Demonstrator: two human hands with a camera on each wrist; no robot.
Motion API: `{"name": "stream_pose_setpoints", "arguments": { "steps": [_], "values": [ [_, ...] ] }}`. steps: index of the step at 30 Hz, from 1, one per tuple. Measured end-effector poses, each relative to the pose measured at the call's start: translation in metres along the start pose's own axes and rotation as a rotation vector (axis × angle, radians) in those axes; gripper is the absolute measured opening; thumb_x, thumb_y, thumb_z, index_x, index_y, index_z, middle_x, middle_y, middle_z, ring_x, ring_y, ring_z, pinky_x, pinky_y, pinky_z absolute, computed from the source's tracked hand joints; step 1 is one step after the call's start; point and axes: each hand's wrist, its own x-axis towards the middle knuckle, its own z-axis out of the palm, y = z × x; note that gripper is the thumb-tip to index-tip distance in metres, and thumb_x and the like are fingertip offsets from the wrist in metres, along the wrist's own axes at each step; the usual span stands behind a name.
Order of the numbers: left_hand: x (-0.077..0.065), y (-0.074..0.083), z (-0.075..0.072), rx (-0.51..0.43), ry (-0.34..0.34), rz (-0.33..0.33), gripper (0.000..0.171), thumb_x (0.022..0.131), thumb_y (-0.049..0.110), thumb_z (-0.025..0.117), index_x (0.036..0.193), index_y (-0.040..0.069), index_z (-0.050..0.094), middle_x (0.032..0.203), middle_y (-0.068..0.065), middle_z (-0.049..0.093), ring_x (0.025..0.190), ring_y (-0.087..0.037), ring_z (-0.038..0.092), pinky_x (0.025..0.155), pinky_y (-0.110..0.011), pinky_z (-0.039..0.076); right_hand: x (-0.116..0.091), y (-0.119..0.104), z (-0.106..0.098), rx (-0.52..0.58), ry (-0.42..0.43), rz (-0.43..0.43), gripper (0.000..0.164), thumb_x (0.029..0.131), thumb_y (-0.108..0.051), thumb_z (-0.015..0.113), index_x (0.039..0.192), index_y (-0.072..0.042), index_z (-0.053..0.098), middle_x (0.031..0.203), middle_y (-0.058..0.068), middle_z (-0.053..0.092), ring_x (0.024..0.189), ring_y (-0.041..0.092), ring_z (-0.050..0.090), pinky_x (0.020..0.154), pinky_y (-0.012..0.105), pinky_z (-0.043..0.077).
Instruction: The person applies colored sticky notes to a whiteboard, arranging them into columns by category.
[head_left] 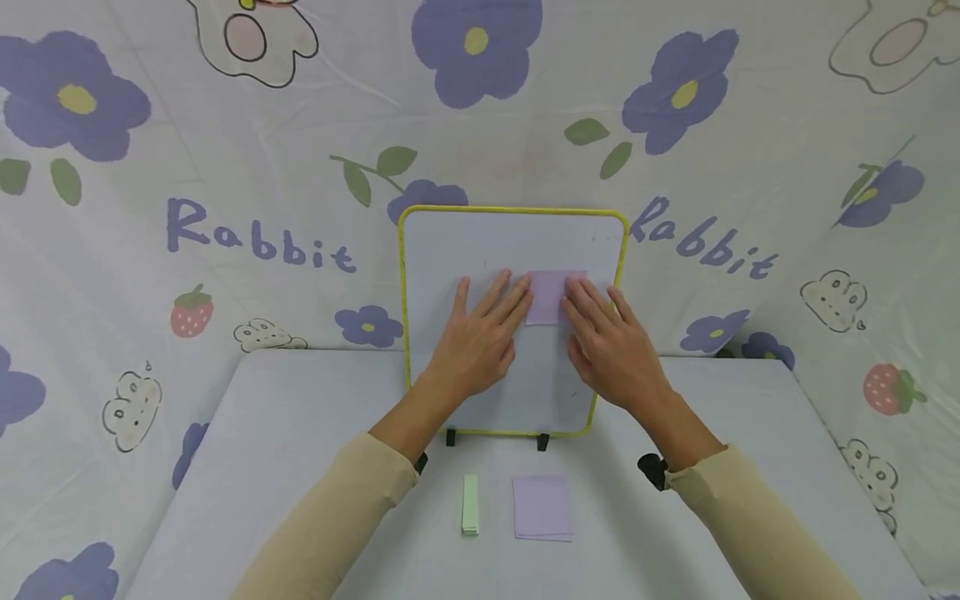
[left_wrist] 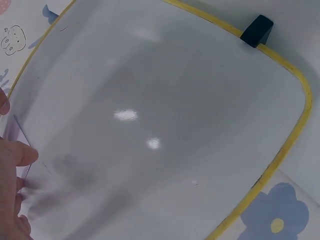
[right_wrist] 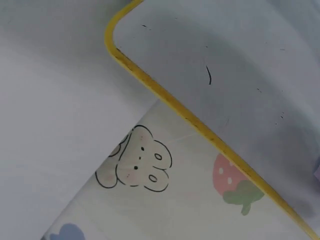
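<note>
One left hand [head_left: 476,343], one right hand [head_left: 617,350], grips unclenched, touch opposite sides of the purple note [head_left: 547,300] on the whiteboard [head_left: 528,379]: even pressure, swept outward, should flatten it best.

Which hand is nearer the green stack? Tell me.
Left: the left hand is at the whiteboard, straight beyond the green stack; the right hand is beyond and well right of it.

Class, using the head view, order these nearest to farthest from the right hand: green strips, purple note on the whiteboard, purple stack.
1. Purple note: against the whiteboard, touched by the right hand.
2. Purple stack: on the table, in front of the whiteboard.
3. Green strips: on the table, left of the stack.
</note>
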Motion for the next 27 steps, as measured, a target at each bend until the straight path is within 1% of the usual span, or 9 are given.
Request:
{"name": "stream_pose_setpoints", "arguments": {
  "steps": [4, 11, 15, 20, 25, 27],
  "values": [
    [-0.0009, 0.0001, 0.0013, -0.001, 0.001, 0.000, 0.063, 0.096, 0.029, 0.054, 0.155, 0.013, 0.038, 0.163, -0.001, 0.026, 0.151, -0.023, 0.019, 0.113, -0.063, 0.022, 0.0009, 0.0002, 0.0000, -0.011, 0.003, -0.006, 0.062, 0.081, -0.008, 0.073, 0.137, 0.008, 0.054, 0.152, 0.021, 0.043, 0.142, 0.035, 0.037, 0.115, 0.055, 0.026],
    [-0.0002, 0.0018, 0.0014, 0.030, -0.007, 0.005, 0.064, 0.096, 0.032, 0.055, 0.154, 0.012, 0.038, 0.163, -0.002, 0.025, 0.151, -0.023, 0.018, 0.113, -0.062, 0.022, 0.0088, -0.0004, 0.0011, 0.002, 0.029, 0.031, 0.061, 0.081, -0.006, 0.070, 0.138, 0.009, 0.052, 0.151, 0.023, 0.042, 0.141, 0.037, 0.038, 0.116, 0.053, 0.025],
    [0.0010, 0.0038, 0.0010, 0.027, 0.014, 0.008, 0.063, 0.095, 0.032, 0.055, 0.153, 0.011, 0.040, 0.162, -0.003, 0.028, 0.151, -0.024, 0.020, 0.114, -0.059, 0.023, 0.0087, -0.0046, 0.0030, 0.006, 0.031, 0.048, 0.060, 0.082, -0.007, 0.070, 0.137, 0.008, 0.053, 0.152, 0.026, 0.040, 0.142, 0.038, 0.036, 0.115, 0.055, 0.026],
    [0.0023, 0.0058, 0.0019, 0.030, 0.042, 0.010, 0.063, 0.095, 0.031, 0.056, 0.153, 0.011, 0.041, 0.162, -0.003, 0.030, 0.150, -0.024, 0.021, 0.114, -0.058, 0.025, 0.0084, -0.0064, 0.0027, -0.017, 0.023, 0.046, 0.060, 0.083, -0.009, 0.071, 0.138, 0.006, 0.053, 0.153, 0.026, 0.038, 0.143, 0.039, 0.035, 0.115, 0.055, 0.026],
    [0.0037, 0.0072, 0.0007, 0.034, 0.050, 0.009, 0.065, 0.094, 0.032, 0.058, 0.153, 0.012, 0.041, 0.161, -0.003, 0.031, 0.150, -0.024, 0.022, 0.114, -0.059, 0.025, 0.0078, -0.0056, 0.0028, -0.028, 0.020, 0.046, 0.061, 0.082, -0.010, 0.071, 0.139, 0.005, 0.053, 0.153, 0.025, 0.038, 0.143, 0.037, 0.034, 0.115, 0.054, 0.026],
    [0.0036, 0.0073, 0.0005, 0.034, 0.043, 0.009, 0.065, 0.094, 0.032, 0.058, 0.153, 0.012, 0.041, 0.161, -0.003, 0.031, 0.150, -0.024, 0.022, 0.114, -0.058, 0.025, 0.0071, -0.0052, 0.0029, -0.030, 0.018, 0.045, 0.062, 0.082, -0.010, 0.072, 0.139, 0.005, 0.053, 0.153, 0.024, 0.038, 0.144, 0.036, 0.034, 0.116, 0.054, 0.026]
  ]
}}
